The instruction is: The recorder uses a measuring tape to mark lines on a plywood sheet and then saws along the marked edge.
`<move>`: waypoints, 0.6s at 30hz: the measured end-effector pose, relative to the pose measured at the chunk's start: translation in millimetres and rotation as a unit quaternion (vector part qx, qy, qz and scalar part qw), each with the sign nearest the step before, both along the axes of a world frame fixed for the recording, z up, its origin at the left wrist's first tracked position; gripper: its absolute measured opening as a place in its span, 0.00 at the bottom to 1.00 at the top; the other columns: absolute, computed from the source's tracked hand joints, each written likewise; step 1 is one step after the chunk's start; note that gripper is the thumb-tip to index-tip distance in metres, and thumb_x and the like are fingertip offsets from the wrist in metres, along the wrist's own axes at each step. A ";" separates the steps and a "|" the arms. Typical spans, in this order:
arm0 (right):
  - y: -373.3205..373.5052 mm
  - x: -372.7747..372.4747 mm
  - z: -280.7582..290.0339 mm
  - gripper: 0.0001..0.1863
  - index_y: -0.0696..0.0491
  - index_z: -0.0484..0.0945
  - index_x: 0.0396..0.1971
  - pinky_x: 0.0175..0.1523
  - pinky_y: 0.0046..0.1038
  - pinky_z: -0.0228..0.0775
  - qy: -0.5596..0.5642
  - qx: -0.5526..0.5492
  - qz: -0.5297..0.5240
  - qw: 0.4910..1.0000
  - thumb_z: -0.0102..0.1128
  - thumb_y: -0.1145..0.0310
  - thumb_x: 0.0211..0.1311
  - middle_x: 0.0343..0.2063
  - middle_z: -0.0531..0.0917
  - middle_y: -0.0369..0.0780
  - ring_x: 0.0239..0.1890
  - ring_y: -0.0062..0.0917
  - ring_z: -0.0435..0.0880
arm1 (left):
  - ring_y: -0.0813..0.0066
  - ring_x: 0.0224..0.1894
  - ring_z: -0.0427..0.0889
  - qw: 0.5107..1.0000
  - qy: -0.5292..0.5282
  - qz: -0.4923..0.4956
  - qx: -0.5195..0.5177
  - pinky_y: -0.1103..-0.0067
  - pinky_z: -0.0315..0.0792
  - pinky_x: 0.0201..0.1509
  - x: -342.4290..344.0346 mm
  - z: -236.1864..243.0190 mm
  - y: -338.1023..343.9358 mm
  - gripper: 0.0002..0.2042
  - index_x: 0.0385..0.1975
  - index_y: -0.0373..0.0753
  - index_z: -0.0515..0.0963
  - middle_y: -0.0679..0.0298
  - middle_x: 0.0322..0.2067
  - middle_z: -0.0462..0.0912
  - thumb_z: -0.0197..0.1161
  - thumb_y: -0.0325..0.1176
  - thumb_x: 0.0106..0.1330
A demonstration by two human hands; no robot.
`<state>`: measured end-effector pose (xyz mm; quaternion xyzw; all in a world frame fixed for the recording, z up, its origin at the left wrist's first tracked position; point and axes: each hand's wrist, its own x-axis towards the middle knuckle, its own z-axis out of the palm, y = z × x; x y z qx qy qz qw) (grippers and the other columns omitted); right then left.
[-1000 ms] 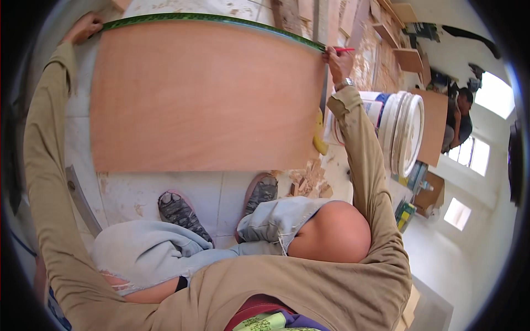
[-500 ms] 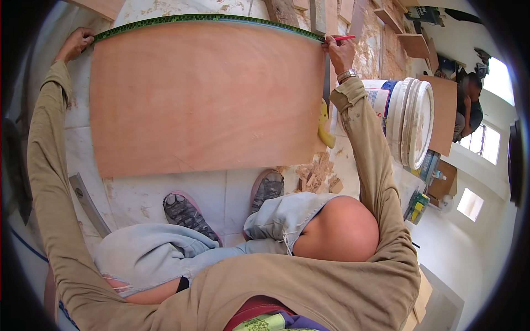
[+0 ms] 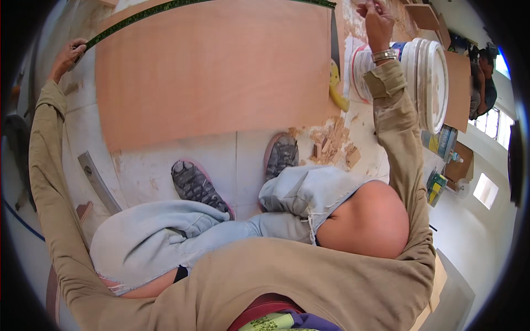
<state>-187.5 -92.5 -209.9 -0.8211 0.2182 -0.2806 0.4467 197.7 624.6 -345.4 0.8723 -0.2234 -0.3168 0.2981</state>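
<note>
A reddish-brown plywood sheet (image 3: 215, 71) lies flat on the floor ahead of me. Along its far edge runs a green and black measuring tape (image 3: 130, 23), partly cut off by the top of the picture. My left hand (image 3: 70, 58) pinches the tape's left end, just beyond the sheet's left edge. The other end rests free at the far right corner. My right hand (image 3: 378, 19) is raised to the right of the sheet, apart from the tape, with fingers curled together; what they hold cannot be made out. A handsaw with a yellow handle (image 3: 338, 91) lies along the sheet's right edge.
A white bucket (image 3: 411, 83) lies on its side by my right forearm. Wood chips (image 3: 334, 138) are scattered near my right shoe. A metal straight bar (image 3: 99, 182) lies left of my legs. Another person (image 3: 483, 83) sits at the far right.
My right hand has let go of the tape's right end and moved right, away from the sheet. The red pencil it held no longer shows clearly. My left hand keeps hold. The view has shifted.
</note>
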 end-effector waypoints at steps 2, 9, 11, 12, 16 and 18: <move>23.6 -36.7 5.7 0.14 0.58 0.84 0.43 0.40 0.30 0.79 0.040 -0.063 0.032 0.997 0.56 0.63 0.72 0.31 0.87 0.42 0.34 0.27 0.85 | 0.86 0.25 0.67 0.996 0.019 -0.063 0.065 0.81 0.62 0.30 -30.0 12.7 10.1 0.07 0.35 0.38 0.81 0.76 0.24 0.73 0.59 0.33 0.70; 137.2 -181.3 -27.5 0.09 0.56 0.82 0.44 0.47 0.36 0.75 0.237 -0.207 0.305 0.899 0.62 0.68 0.70 0.36 0.85 0.48 0.39 0.39 0.84 | 0.82 0.25 0.74 0.971 0.117 -0.155 0.142 0.78 0.68 0.29 -175.3 40.3 37.6 0.12 0.31 0.35 0.82 0.70 0.23 0.79 0.63 0.39 0.61; 152.2 -209.6 -36.2 0.07 0.58 0.82 0.42 0.50 0.35 0.74 0.264 -0.134 0.316 0.901 0.62 0.75 0.67 0.37 0.84 0.46 0.41 0.36 0.84 | 0.80 0.25 0.77 0.961 0.080 -0.182 0.194 0.76 0.72 0.31 -207.1 47.4 40.1 0.10 0.33 0.35 0.83 0.68 0.24 0.82 0.66 0.36 0.60; 155.3 -218.3 -41.8 0.07 0.58 0.81 0.44 0.50 0.35 0.74 0.260 -0.150 0.310 0.902 0.62 0.76 0.67 0.37 0.84 0.46 0.43 0.36 0.84 | 0.77 0.20 0.71 0.969 0.141 -0.085 0.182 0.73 0.66 0.25 -222.7 51.5 45.0 0.08 0.22 0.38 0.82 0.68 0.17 0.77 0.64 0.35 0.57; 145.5 -231.1 -57.2 0.09 0.57 0.81 0.44 0.49 0.37 0.72 0.236 -0.197 0.352 0.884 0.61 0.77 0.65 0.36 0.83 0.46 0.42 0.40 0.82 | 0.78 0.21 0.73 0.958 0.200 -0.099 0.182 0.75 0.66 0.26 -251.3 57.0 51.5 0.06 0.25 0.41 0.83 0.69 0.20 0.79 0.65 0.35 0.60; 136.1 -231.1 -61.2 0.07 0.56 0.81 0.41 0.46 0.37 0.71 0.253 -0.226 0.337 0.878 0.60 0.77 0.64 0.33 0.82 0.45 0.40 0.41 0.80 | 0.78 0.22 0.73 0.958 0.238 -0.050 0.151 0.75 0.67 0.26 -263.1 53.8 56.0 0.05 0.27 0.42 0.84 0.69 0.21 0.80 0.66 0.35 0.60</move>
